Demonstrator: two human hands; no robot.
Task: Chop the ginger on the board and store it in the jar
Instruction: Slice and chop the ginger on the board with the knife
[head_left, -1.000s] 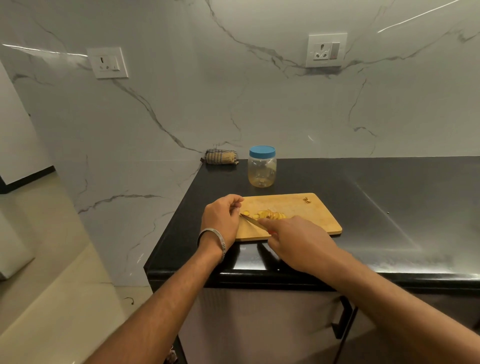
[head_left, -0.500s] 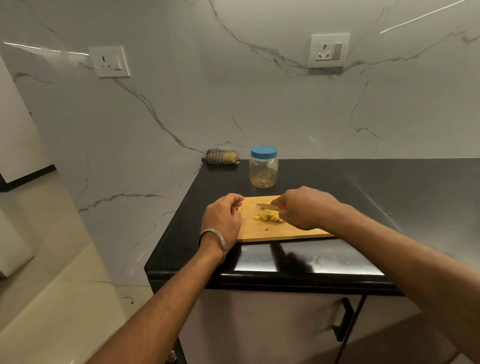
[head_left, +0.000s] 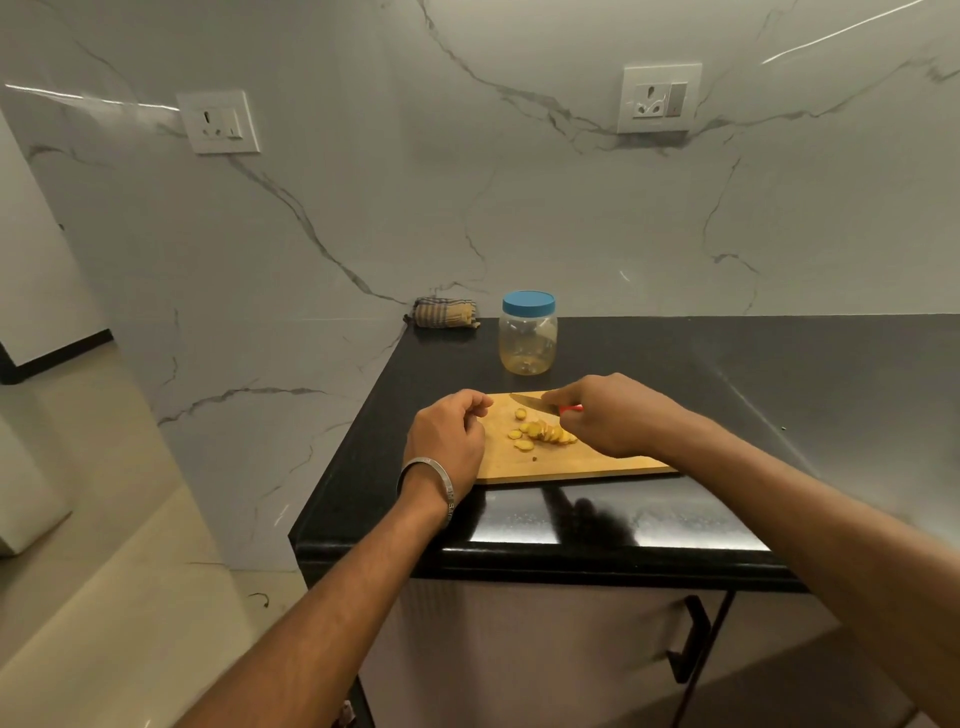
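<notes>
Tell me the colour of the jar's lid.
Blue: the lid caps the clear jar behind the board, seen in the head view.

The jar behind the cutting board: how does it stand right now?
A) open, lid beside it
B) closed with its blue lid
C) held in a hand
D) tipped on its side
B: the jar stands upright on the black counter with its blue lid on.

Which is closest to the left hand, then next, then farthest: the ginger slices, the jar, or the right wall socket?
1. Ginger slices: on the board, just right of the left hand.
2. Jar: behind the board.
3. Right wall socket: high on the wall.
</notes>
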